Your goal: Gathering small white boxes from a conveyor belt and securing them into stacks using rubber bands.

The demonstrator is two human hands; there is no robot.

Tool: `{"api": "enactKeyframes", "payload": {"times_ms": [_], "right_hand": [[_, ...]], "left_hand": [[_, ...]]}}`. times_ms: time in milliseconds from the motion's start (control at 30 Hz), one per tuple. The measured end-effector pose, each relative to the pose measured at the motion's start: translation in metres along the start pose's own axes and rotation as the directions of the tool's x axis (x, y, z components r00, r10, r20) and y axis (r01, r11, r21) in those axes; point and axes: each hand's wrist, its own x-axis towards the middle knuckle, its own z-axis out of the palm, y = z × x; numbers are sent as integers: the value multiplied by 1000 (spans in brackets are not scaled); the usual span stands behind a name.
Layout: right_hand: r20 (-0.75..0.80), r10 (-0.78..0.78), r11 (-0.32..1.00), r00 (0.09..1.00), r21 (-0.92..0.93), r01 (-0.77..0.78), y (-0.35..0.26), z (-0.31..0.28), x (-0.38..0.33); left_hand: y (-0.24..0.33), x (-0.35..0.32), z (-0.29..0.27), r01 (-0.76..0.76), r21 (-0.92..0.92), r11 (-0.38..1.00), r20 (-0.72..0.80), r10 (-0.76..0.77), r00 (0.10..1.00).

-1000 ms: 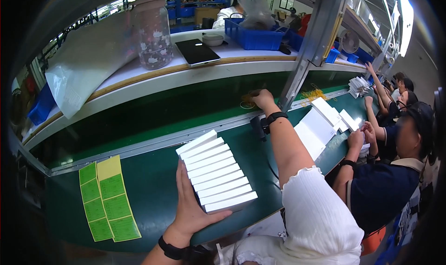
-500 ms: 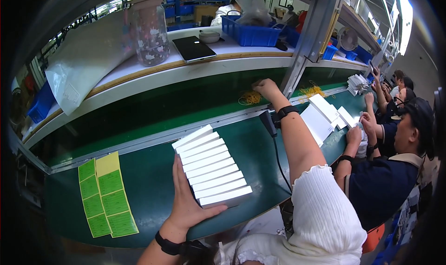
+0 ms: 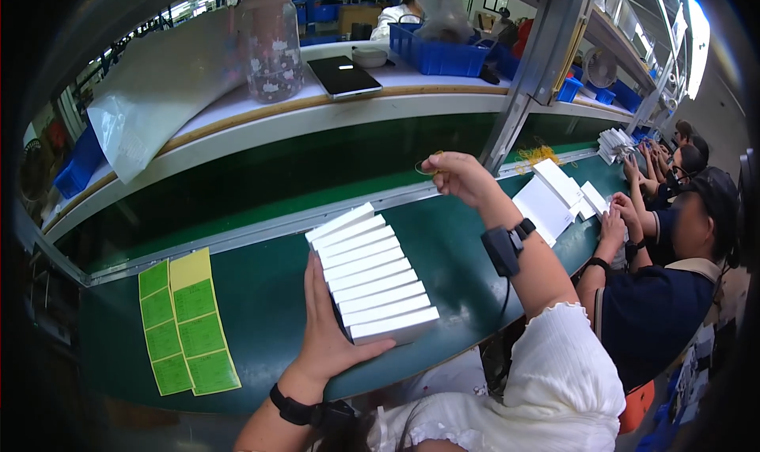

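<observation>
A row of flat white boxes [image 3: 376, 282] stands on edge, side by side, on the green table. My left hand [image 3: 328, 333] grips the row, fingers stretched along its left side and thumb across the near box. Beyond the boxes, over the far edge of the table, my right hand [image 3: 463, 176] is raised with its fingertips pinched. From that pinch a thin yellow rubber band [image 3: 422, 168] sticks out to the left. A pile of yellow rubber bands [image 3: 538, 158] lies farther right, past the metal post.
Green label sheets [image 3: 186, 325] lie on the table at left. More white boxes [image 3: 546, 201] lie at right, beside a co-worker [image 3: 657, 294]. A shelf along the back holds a clear bottle [image 3: 271, 52], a phone [image 3: 343, 77] and a blue bin [image 3: 443, 55]. A metal post [image 3: 518, 112] rises at the back.
My right hand has come up and slightly toward me from the nearer rubber band pile, with a band now between its fingertips. My left hand stays on the boxes.
</observation>
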Motion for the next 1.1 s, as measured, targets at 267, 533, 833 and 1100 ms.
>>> {"api": "enactKeyframes", "payload": {"times_ms": [267, 533, 833, 1100], "right_hand": [[490, 30, 911, 871, 345, -225, 9, 46, -76], [434, 244, 910, 867, -412, -50, 0, 42, -104], [594, -161, 960, 788, -91, 265, 40, 82, -82], [651, -205, 949, 731, -49, 311, 48, 84, -102]], "left_hand": [[-5, 3, 4, -46, -44, 998, -38, 44, 998], [-6, -2, 7, -33, -95, 995, -51, 28, 998], [-13, 0, 8, 34, -270, 962, -14, -39, 999], [-5, -5, 7, 79, -310, 948, 18, -77, 997]]}}
